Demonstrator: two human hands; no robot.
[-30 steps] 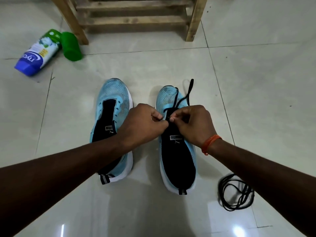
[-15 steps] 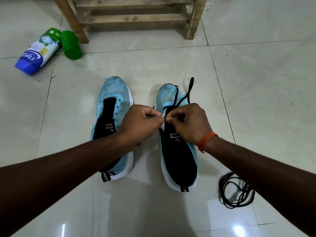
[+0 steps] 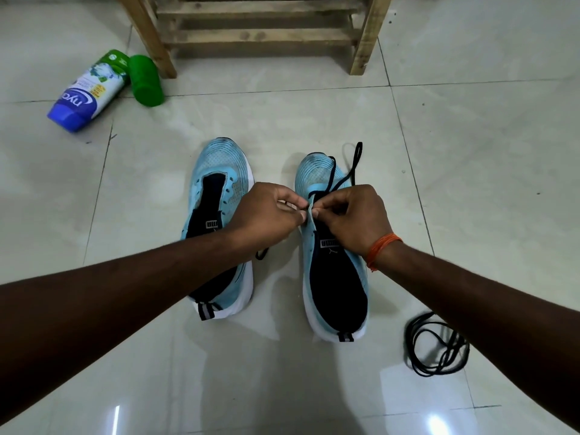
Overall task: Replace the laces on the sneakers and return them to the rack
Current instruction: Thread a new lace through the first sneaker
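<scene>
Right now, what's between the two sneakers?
Head view: bare floor tile, plus one black lace end poking out from under the left hand.

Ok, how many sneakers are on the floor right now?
2. The left sneaker, unlaced, and the right sneaker, partly laced, stand side by side before the rack. The rack's top is out of frame, so more may be hidden.

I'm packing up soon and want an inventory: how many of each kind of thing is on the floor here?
Sneakers: 2
Black laces: 2
Bottles: 1
Green cups: 1
Wooden racks: 1
Total: 7
</scene>
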